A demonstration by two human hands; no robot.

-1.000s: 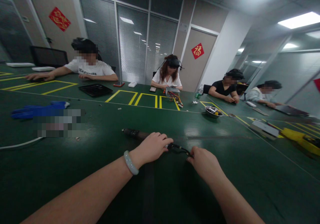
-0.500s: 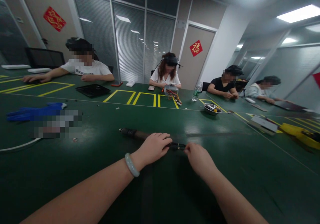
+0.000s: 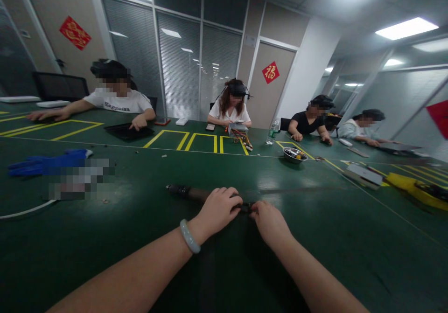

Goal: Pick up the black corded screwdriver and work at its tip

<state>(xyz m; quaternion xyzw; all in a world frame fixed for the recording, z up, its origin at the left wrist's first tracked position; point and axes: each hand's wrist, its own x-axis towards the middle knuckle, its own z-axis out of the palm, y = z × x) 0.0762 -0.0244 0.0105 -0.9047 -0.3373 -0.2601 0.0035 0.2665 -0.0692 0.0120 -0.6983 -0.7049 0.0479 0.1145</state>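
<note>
Close together over a green table (image 3: 315, 238), left hand (image 3: 217, 211) curled around a dark tool (image 3: 196, 194), right hand (image 3: 273, 222) pinching a black cord (image 3: 247, 207) beside its end, blue glove (image 3: 47, 163) well apart.

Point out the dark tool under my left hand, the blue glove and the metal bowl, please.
Dark tool (image 3: 191, 192), head view, on its barrel.
Blue glove (image 3: 45, 164), head view, on its middle.
Metal bowl (image 3: 293, 159), head view, on its outer wall.
</note>
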